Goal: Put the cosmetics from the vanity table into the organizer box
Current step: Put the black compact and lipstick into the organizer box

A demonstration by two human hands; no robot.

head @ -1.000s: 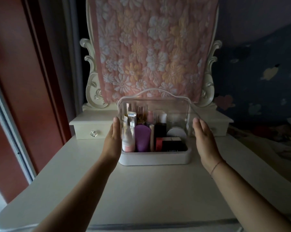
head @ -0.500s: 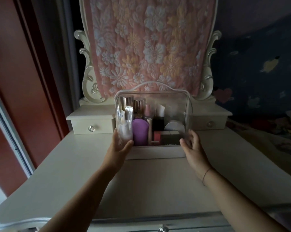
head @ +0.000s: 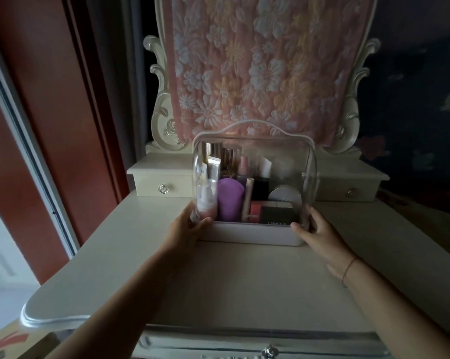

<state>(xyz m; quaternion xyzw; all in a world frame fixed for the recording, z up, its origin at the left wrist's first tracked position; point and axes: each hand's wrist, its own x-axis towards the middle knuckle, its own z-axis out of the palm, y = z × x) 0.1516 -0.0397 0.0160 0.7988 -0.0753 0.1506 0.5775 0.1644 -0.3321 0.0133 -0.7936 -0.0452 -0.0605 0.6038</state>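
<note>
Both hands, left point(head: 190, 226) and right point(head: 314, 229), grip the organizer box point(head: 250, 233) sides.

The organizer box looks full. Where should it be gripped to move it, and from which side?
Low on the organizer box, at the two short ends of its white base, one hand from each side: it is wide and holds upright bottles, so a level hold seems safest. The left hand and right hand grip the clear cover near there.
</note>
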